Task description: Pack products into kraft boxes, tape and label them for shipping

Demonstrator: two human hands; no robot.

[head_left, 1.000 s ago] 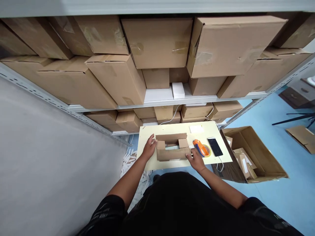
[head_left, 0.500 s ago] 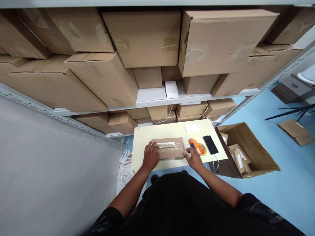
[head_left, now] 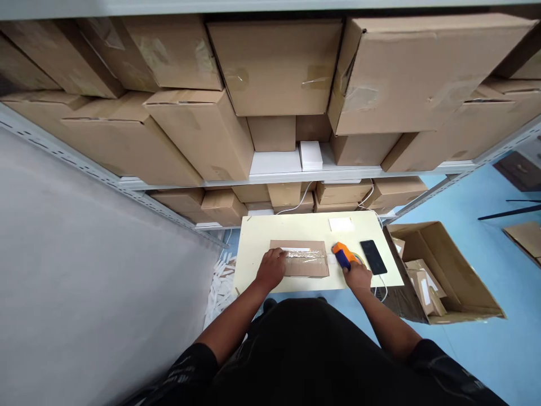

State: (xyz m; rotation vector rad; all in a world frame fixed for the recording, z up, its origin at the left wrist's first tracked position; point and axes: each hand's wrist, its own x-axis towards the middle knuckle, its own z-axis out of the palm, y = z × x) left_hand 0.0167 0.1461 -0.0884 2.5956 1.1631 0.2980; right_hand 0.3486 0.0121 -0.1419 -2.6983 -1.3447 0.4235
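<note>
A small cardboard box [head_left: 306,268] with clear tape across its top lies on the pale yellow tabletop [head_left: 253,232]. My left hand [head_left: 271,269] rests on the box's left end, fingers extended over its top and its near left corner covered. To the right of the box, my right hand [head_left: 358,276] is closed around an orange and blue tape dispenser [head_left: 344,255]. Part of the dispenser and its yellowish roll is hidden by the fingers. A small white piece [head_left: 332,259] lies between the box and the dispenser.
A black phone [head_left: 373,257] with a white cable and a white card [head_left: 340,224] lie on the table. A large open carton [head_left: 460,270] with smaller boxes stands at the right. Shelves full of cartons [head_left: 276,67] rise behind; white strips [head_left: 217,287] litter the floor at left.
My right hand has left the box's right end, moved right and taken hold of the tape dispenser. My left hand stays at the box's left end. The whole view has shifted slightly.
</note>
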